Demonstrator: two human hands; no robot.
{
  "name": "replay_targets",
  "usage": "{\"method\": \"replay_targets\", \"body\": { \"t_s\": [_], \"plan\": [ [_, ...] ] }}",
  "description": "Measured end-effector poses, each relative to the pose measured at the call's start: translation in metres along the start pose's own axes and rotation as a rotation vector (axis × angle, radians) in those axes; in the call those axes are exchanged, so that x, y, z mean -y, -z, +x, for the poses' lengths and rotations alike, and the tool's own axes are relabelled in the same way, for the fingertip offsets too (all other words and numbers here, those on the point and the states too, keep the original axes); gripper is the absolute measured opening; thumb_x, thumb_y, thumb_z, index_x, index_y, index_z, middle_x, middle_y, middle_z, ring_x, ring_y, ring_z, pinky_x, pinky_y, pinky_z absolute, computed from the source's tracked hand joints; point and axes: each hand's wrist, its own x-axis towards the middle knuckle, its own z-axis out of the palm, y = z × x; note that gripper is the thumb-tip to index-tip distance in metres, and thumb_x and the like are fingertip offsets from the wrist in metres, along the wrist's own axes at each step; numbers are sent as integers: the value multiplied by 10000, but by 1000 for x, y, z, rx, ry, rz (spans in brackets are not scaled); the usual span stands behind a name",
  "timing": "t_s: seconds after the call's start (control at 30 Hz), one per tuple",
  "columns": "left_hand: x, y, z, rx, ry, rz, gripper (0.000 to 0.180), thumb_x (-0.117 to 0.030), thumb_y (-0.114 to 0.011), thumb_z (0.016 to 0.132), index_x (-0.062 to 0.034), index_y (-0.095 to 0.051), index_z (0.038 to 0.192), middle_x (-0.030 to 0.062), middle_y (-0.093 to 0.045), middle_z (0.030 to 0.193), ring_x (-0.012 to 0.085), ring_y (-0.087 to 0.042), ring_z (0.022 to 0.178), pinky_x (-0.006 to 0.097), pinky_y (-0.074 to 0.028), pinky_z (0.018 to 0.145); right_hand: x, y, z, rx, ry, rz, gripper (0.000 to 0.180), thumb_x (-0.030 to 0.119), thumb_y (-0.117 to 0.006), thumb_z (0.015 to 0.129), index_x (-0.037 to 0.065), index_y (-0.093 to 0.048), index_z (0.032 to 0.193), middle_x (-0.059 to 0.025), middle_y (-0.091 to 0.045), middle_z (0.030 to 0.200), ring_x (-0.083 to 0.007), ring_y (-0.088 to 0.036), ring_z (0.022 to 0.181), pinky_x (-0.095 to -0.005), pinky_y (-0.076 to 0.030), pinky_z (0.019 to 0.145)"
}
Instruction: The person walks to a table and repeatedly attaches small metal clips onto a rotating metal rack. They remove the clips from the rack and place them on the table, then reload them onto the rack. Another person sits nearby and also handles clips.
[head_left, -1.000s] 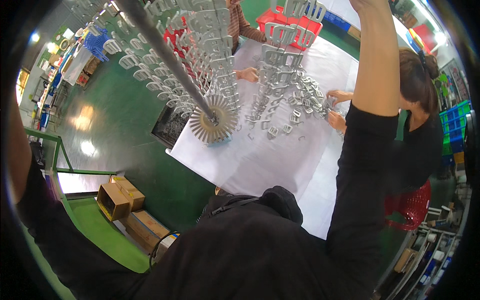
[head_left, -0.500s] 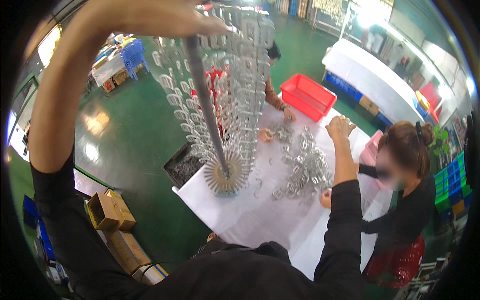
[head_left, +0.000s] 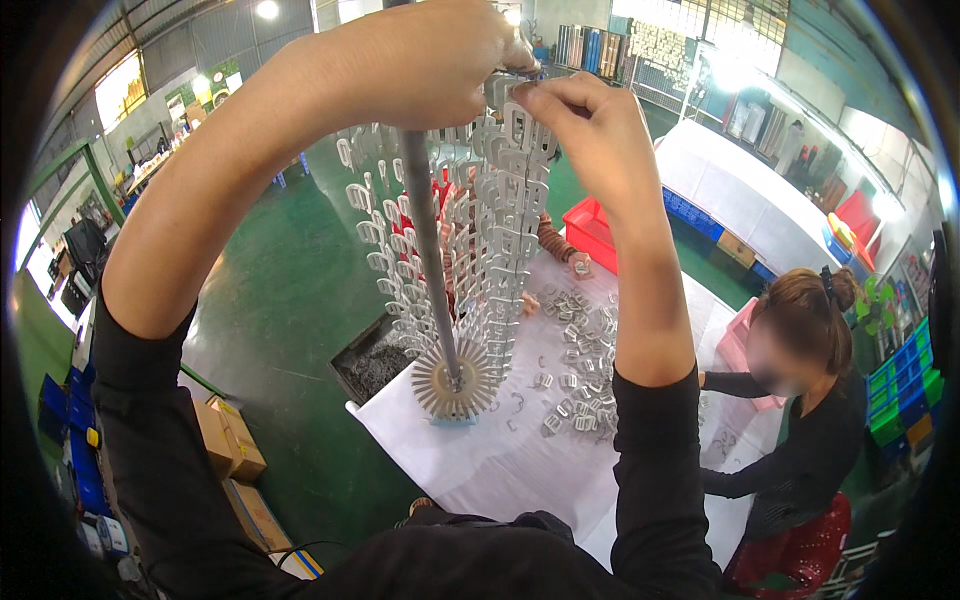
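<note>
A tall grey metal pole (head_left: 428, 260) stands on a round toothed base (head_left: 456, 385) on the white-covered table (head_left: 470, 460). Many small light-grey clip-shaped parts (head_left: 500, 270) hang in rows around it. My left hand (head_left: 420, 60) is closed around the top of the pole. My right hand (head_left: 575, 130) pinches one of the hanging parts near the top of the rack, right beside the left hand. A loose pile of the same parts (head_left: 580, 355) lies on the table to the right of the base.
A seated person in black (head_left: 800, 420) works at the table's right side; another person's hand (head_left: 578, 265) reaches in from the far side. A red crate (head_left: 592, 228), a dark bin of small pieces (head_left: 372, 362), cardboard boxes (head_left: 228, 440) and blue crates (head_left: 75, 440) stand on the green floor.
Both my hands have come together at the top of the rack; the left now grips the pole top and the right has risen from the table to pinch a hanging part.
</note>
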Motion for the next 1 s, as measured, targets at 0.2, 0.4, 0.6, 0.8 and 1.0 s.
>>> {"method": "replay_targets", "body": {
  "t_s": [0.2,0.4,0.6,0.8,1.0],
  "plan": [
    [-14,13,-21,27,-20,90,506,68,-446,704,81,-504,1206,254,-550,1181,321,-554,1079,354,-425,975,-9,26,3,285,-268,558,207,167,-643,806,-22,-683,880,-56,-662,841,-127,-539,755,-290,-402,732],
    [20,-4,-25,-85,-184,137,483,54,-463,727,62,-501,1208,246,-540,1190,323,-550,1077,379,-429,960,-26,41,-25,65,-507,504,209,184,-646,809,-8,-696,874,-48,-647,828,-113,-531,757,-246,-377,716],
    [11,-4,-30,-132,-163,132,470,5,-507,796,-44,-482,1263,181,-545,1217,319,-511,1132,393,-390,993,7,6,-14,-120,-78,-30,214,216,-662,793,48,-715,914,-63,-621,787,-130,-539,711,-256,-398,689],
    [-21,20,-12,159,180,0,352,41,-476,721,95,-549,1061,276,-587,986,350,-595,938,405,-481,836,11,-13,-3,-111,-91,95,219,220,-680,738,26,-714,835,-113,-649,763,-178,-588,741,-307,-433,706],
    [-38,23,-7,247,271,92,317,46,-476,716,80,-565,1019,258,-611,858,365,-616,814,422,-494,769,-20,18,-8,51,-230,627,196,180,-668,749,0,-712,815,-48,-667,787,-147,-581,803,-279,-414,790]
  ]
}}
